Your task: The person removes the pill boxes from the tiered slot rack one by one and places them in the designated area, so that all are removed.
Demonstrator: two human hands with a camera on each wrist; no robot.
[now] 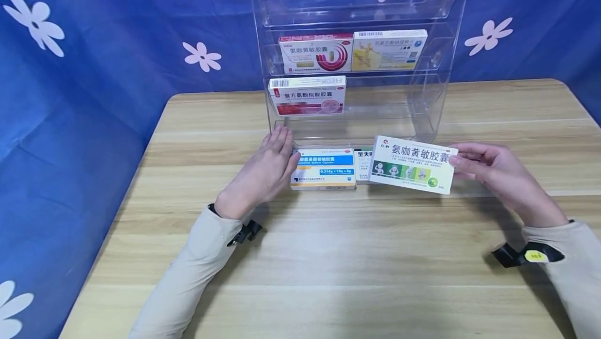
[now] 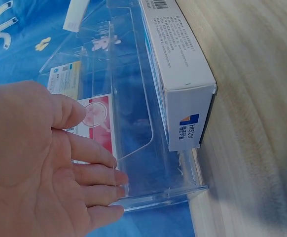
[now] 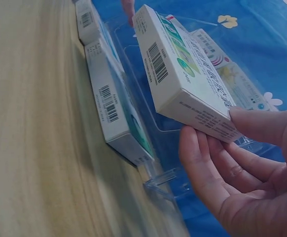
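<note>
My right hand (image 1: 504, 180) pinches the right end of a white and green medicine box (image 1: 410, 166) between thumb and fingers. That box is tilted and partly covers another white medicine box (image 1: 363, 166), which stands at the front of a clear plastic display rack (image 1: 375, 126). In the right wrist view, the held box (image 3: 180, 74) is raised above the lower box (image 3: 109, 101). My left hand (image 1: 260, 174) is at the rack's front left corner, fingers straight, beside a blue and white medicine box (image 1: 324, 169). The left wrist view shows its palm (image 2: 30, 163) holding nothing.
On the rack's lower tier stands a red and white box (image 1: 307, 96). Above it are a pink and white box (image 1: 315, 55) and a yellow and white box (image 1: 389, 51). A blue flowered cloth (image 1: 117, 41) hangs behind the wooden table (image 1: 300, 266).
</note>
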